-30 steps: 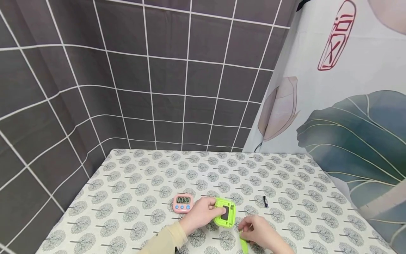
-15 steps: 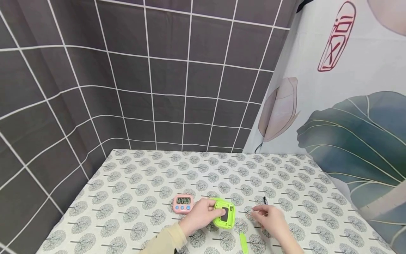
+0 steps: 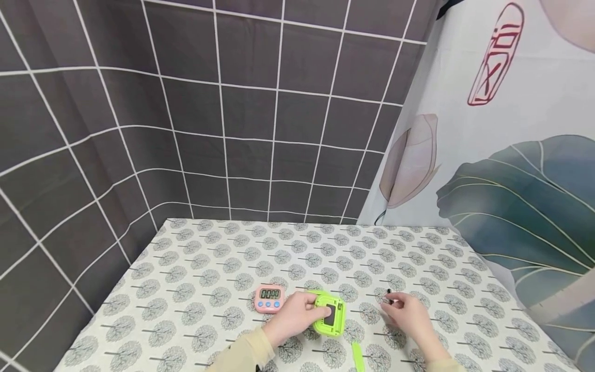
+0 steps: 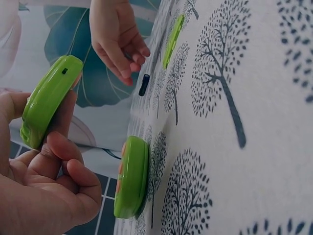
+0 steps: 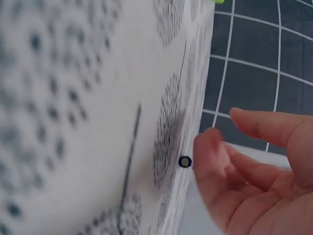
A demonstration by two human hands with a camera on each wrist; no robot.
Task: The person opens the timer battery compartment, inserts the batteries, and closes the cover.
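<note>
My left hand grips a lime green timer, back side up, with its battery slot uncovered. The thumb lies on the dark patch of the timer's back. A small black battery lies on the table, and the fingertips of my right hand are right at it. In the right wrist view, thumb and fingers stand apart, with the battery's round end beside the fingertips. The narrow green battery cover lies on the table between the hands. In the left wrist view, another green timer sits on the table.
A pink timer with blue buttons and a display reading zeros stands left of my left hand. The tabletop has a tree-print cloth. A dark gridded curtain hangs behind, with a leaf-print curtain on the right.
My right hand let go of the green battery cover, leaving it on the table, and moved up and right to the battery. The left hand keeps the timer in nearly the same place.
</note>
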